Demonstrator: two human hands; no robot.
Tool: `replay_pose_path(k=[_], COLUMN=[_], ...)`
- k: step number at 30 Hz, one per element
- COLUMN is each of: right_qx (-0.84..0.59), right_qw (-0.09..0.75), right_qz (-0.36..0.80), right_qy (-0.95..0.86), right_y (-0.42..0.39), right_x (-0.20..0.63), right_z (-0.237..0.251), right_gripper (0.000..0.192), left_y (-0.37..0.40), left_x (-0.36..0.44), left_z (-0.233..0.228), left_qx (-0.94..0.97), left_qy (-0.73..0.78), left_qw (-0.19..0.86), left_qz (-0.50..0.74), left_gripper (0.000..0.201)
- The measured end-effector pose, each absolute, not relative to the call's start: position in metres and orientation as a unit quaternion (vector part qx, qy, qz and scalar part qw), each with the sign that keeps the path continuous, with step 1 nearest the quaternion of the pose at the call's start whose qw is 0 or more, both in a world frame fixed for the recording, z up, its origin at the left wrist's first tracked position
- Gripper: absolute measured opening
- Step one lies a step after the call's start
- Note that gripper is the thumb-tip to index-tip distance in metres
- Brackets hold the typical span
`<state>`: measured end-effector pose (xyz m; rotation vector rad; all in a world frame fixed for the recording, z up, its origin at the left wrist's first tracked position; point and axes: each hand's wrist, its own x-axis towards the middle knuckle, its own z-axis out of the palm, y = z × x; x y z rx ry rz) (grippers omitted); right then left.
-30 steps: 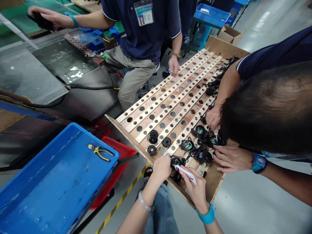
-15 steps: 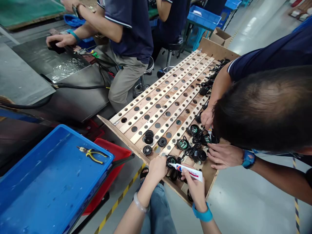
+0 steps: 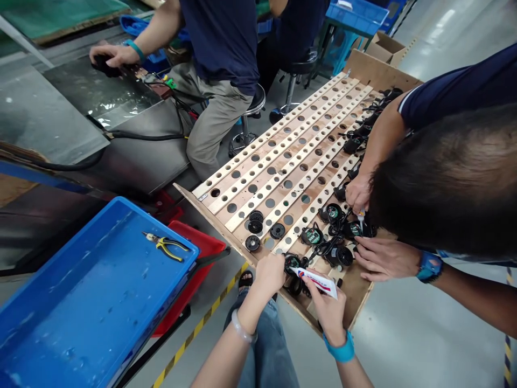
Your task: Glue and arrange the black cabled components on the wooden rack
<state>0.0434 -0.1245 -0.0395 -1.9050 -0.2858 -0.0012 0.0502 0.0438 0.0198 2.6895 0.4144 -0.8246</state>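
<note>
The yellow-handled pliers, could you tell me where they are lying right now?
In the head view the yellow-handled pliers lie on the left, inside the blue tray near its far right corner, just left of the red bin and apart from both hands.

Factory assembly floor: wooden jig board (image 3: 283, 161) w/ rows of holes, blue parts bins (image 3: 92, 302), yellow/black floor tape (image 3: 202, 334), several workers in navy uniforms on stools.

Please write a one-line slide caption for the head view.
Right hand aims a white tube at a small black fan steadied by the left hand.
</note>
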Motion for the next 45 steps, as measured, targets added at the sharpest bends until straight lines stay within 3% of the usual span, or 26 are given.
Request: replay_pose_path(k=[9, 45], right_qx=[-0.812, -0.809], right_qw=[0.533, 0.498], right_qz=[-0.065, -0.059], right_qy=[-0.228, -0.306], right_y=[-0.112, -0.112], right_x=[0.048, 0.052], right_z=[-0.022, -0.021], right_gripper=[0.018, 0.035], left_y=[0.044, 0.043], left_x=[0.049, 0.049], left_z=[0.024, 0.025], left_qx=[0.937, 0.935], left_qy=[0.136, 0.139], left_qw=[0.147, 0.157], left_qz=[-0.285, -0.286], left_gripper=[0.028, 0.026])
